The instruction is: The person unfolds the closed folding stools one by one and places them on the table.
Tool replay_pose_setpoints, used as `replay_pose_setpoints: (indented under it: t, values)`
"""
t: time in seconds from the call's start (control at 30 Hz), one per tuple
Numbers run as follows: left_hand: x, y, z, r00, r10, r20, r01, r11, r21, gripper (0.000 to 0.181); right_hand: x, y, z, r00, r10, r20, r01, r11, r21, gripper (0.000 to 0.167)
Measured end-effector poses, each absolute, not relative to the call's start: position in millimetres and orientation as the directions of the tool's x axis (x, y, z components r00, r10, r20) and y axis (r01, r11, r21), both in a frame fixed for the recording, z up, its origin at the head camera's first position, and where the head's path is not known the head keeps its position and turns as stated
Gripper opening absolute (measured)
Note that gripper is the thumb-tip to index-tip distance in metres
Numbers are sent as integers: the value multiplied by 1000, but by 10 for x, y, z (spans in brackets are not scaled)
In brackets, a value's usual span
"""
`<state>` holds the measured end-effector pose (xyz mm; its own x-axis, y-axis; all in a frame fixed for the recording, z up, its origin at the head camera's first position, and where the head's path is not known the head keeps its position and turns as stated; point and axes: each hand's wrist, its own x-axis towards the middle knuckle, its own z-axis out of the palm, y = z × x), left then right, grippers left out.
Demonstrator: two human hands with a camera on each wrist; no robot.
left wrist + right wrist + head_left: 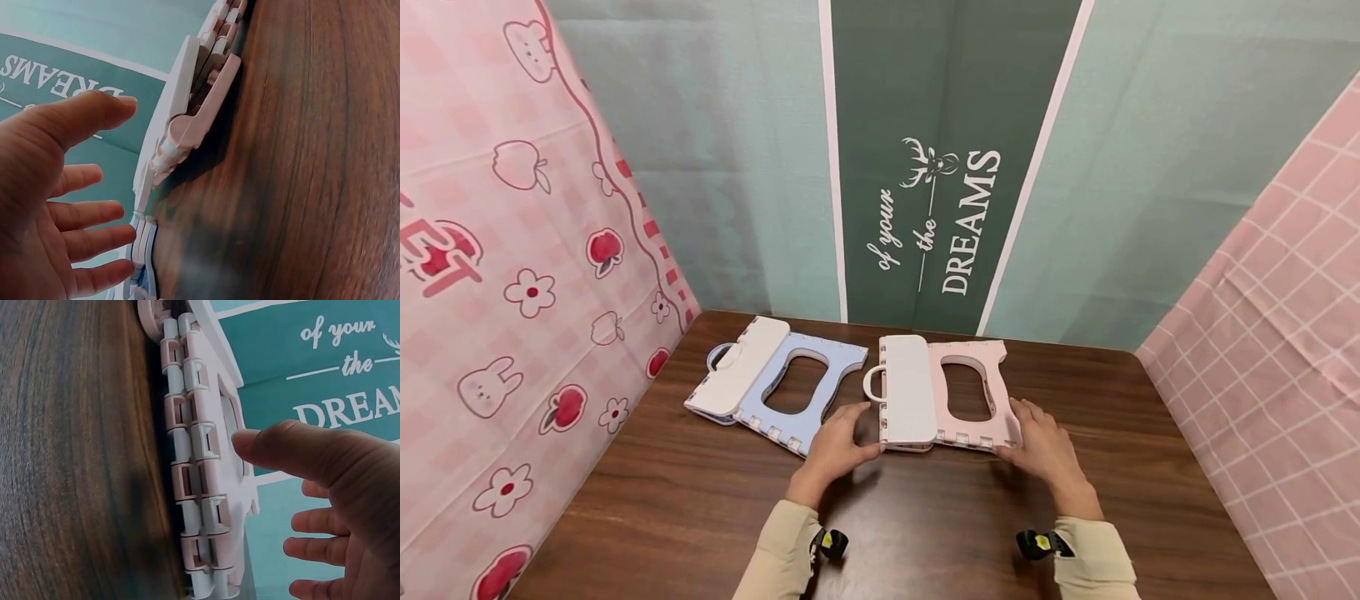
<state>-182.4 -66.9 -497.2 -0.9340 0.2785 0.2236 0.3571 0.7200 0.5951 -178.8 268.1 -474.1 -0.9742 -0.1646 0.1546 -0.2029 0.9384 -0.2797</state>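
A pink and white folding step stool point(1006, 417) lies folded on the table, its white panel and loop handle toward the left. My left hand point(837, 446) is by its handle end, between it and a blue and white folding step stool point(837, 371). In the left wrist view the left hand's fingers point(94, 240) are spread and grip nothing. My right hand point(1037, 442) is at the pink stool's right end, near its corner. Its thumb point(269, 447) appears close to the hinged side in the right wrist view; whether it touches I cannot tell.
Both stools lie on a dark wooden table point(925, 533) near its back edge. A green cloth with lettering point(973, 225) hangs behind. Pink patterned cloths stand at the left point(550, 292) and right point(1277, 333) sides.
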Motion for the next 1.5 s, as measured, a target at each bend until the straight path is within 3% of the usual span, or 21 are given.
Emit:
replay_pose_setpoints:
  t: [0.67,0.9,1.13,1.5]
  values:
    - [-1931,-483,-5093,-951,259,166,303,687,660,76,-1880,2796,-4936,-989,-139,42,-145,949,-280,86]
    - [-1949,-407,-5150,-953,263,152,295,686,665,74,-1909,2826,-5011,-979,-192,63,-201,953,-227,64]
    - [-1971,-352,-5161,-950,259,173,306,673,673,57,-1926,2838,-5049,-984,-165,65,-176,945,-276,62]
    - [-1980,-335,-5187,-960,236,153,276,678,682,66,-1964,2885,-5099,-986,-156,65,-169,922,-350,66]
